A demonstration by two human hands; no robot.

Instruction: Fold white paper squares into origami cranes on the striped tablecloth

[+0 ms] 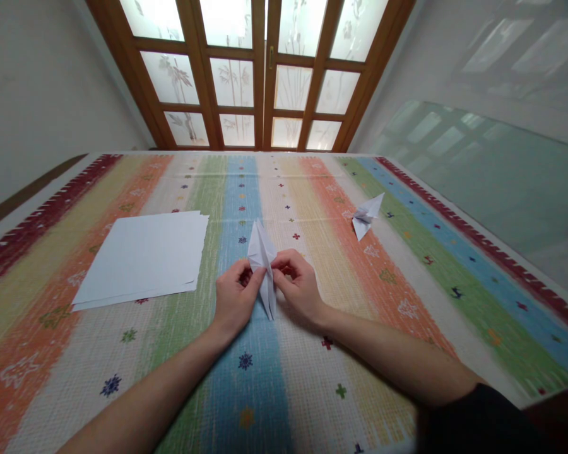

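Note:
A piece of white paper folded into a long, narrow diamond [263,243] is held upright over the blue stripe of the tablecloth. My left hand [236,293] pinches its left side, thumb across the front near the middle. On the opposite edge, my right hand [299,284] grips the paper between thumb and curled fingers. Creases run lengthwise down the folded paper, and its lower end splits into narrow points. Some fingertips of both hands are hidden behind the paper.
Left of my hands lies a stack of white paper sheets [146,255]. A finished-looking folded paper figure [366,216] sits at the right on the striped tablecloth [246,391]. Beyond the table stand wood-framed glass doors [265,75]; a pale glass panel [492,183] is at right.

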